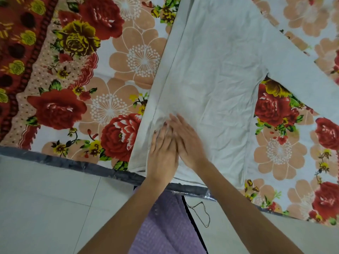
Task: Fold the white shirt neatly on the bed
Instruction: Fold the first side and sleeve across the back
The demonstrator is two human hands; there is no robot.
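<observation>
The white shirt [216, 70] lies spread flat on the flowered bedsheet [113, 74], its hem near the bed's front edge. Its left side is folded inward along a long straight crease. One sleeve [302, 61] stretches out to the right. My left hand [162, 153] rests palm down on the lower left part of the shirt, fingers flat. Beside it, touching, my right hand [187, 142] presses flat on the cloth, fingers pointing up and left. Neither hand grips the fabric.
The bed's dark front edge [73, 164] runs across the lower frame, with pale floor tiles [45, 198] below it. A red patterned blanket [16, 52] covers the far left. My purple garment [165, 226] hangs between my arms. A loose black thread [202, 213] dangles near the edge.
</observation>
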